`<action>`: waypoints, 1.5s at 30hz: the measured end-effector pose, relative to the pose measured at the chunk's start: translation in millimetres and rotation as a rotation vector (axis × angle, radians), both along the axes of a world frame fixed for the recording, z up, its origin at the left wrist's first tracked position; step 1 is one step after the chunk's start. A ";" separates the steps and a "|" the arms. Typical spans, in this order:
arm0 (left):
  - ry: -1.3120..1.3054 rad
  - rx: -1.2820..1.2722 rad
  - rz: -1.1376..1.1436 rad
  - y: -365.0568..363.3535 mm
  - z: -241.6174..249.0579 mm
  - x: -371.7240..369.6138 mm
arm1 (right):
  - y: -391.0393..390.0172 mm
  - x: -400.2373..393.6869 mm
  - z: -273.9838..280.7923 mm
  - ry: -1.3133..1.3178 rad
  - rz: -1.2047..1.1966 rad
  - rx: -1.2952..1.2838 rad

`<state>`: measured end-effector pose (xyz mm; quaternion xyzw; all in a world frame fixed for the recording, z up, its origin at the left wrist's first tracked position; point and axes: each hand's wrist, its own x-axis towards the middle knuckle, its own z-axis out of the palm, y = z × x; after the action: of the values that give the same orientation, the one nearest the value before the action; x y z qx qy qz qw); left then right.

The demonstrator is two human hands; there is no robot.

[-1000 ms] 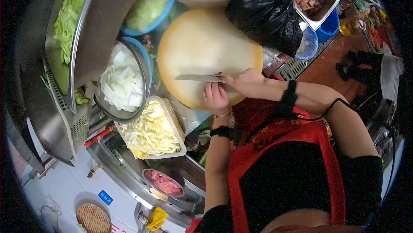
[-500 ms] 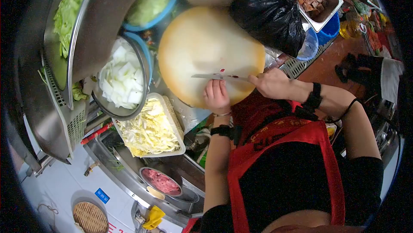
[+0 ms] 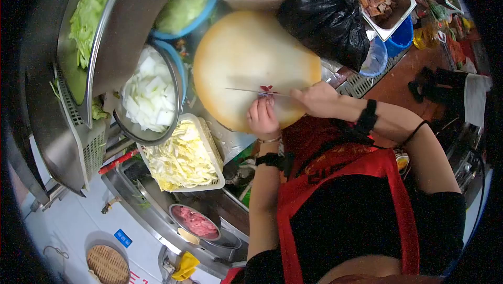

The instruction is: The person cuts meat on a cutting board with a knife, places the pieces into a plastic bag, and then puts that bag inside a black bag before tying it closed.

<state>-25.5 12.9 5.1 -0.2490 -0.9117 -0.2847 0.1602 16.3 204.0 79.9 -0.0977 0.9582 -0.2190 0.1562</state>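
A round, pale cutting board [image 3: 241, 48] with a yellow-brown edge lies in front of me. My right hand [image 3: 316, 99] is closed round the handle of a knife [image 3: 246, 91], whose thin blade points left across the lower part of the board. Just below the blade, the bent fingers of my left hand [image 3: 263, 116] press together on a small dark red piece of food [image 3: 266, 94]. Small red slices [image 3: 266, 88] lie at the far side of the blade.
Left of the board are a bowl of white chunks [image 3: 152, 98], a basket of shredded yellow-white vegetable [image 3: 182, 155] and a blue-rimmed tub [image 3: 206, 14]. A black plastic bag [image 3: 327, 16] touches the board's upper right, beside a metal tray of meat pieces [image 3: 385, 29].
My right hand and the knife have shifted slightly left and up, and the blade now shows as a thinner line. More red slices show beside it. My left hand has hardly moved.
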 end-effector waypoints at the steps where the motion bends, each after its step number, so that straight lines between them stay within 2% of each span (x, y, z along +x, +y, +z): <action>1: -0.004 0.000 0.005 -0.5 -0.3 1.5 | 3.5 5.2 -1.4 -0.004 0.005 0.000; 7: 0.050 -0.008 0.002 0.7 -1.1 0.7 | 9.1 15.8 6.6 -0.021 0.025 0.002; 12: 0.065 -0.010 -0.010 -2.1 -4.2 0.8 | 2.2 9.9 1.2 0.070 0.079 -0.020; 17: 0.061 -0.026 -0.006 -3.2 -6.3 2.6 | -50.3 -28.8 -21.9 0.071 0.039 0.031; 21: 0.031 -0.041 0.013 -4.1 -5.5 2.3 | -31.4 -23.7 -7.9 0.028 0.034 -0.006; 23: 0.054 -0.026 0.017 -2.1 -5.1 0.7 | -12.7 -10.8 -1.9 -0.112 -0.008 -0.031; 25: 0.070 -0.015 0.024 0.4 -3.2 1.9 | -1.0 3.3 -1.6 -0.094 0.000 -0.039; 27: 0.070 0.022 0.021 1.7 0.1 1.3 | 3.3 12.6 -8.2 0.066 -0.059 -0.092; 36: 0.106 0.024 -0.013 3.7 4.8 -1.3 | 9.7 17.9 2.1 0.053 0.051 0.010; 45: 0.127 0.017 -0.028 0.6 -0.2 -1.8 | 9.3 19.3 7.5 0.042 0.043 -0.023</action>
<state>-27.3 13.5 4.9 -0.2782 -0.8936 -0.2782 0.2159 35.5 213.3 87.4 -0.1246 0.9564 -0.2243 0.1394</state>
